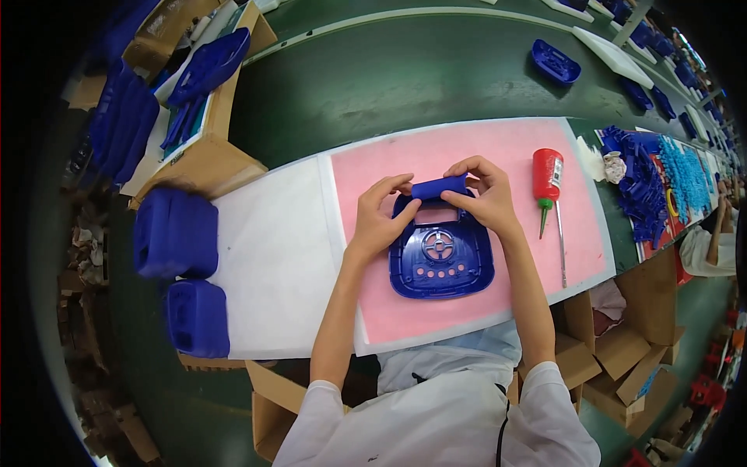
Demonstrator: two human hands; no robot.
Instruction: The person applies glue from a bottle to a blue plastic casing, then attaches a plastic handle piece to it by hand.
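On the pink work mat point(389, 319) lies a dark blue plastic panel point(459, 282) with rounded corners, a wheel-shaped round grille and a row of several small holes. Along its far edge, above a rectangular opening, sits a smooth blue curved plastic strip point(437, 189). My left hand point(383, 215) pinches the strip's left end between thumb and fingers. At the other end my right hand point(484, 196) grips it, thumb on the near side and fingers over the far side. The strip's underside is hidden, so I cannot tell whether it is seated in the panel.
Right of the panel are a red bottle point(548, 173) with a green nozzle and a thin metal rod point(561, 245). Blue strips point(634, 175) are heaped farther right. Stacked blue plastic parts point(183, 233) stand left, near a cardboard box point(204, 173). Beyond runs a green belt point(405, 70).
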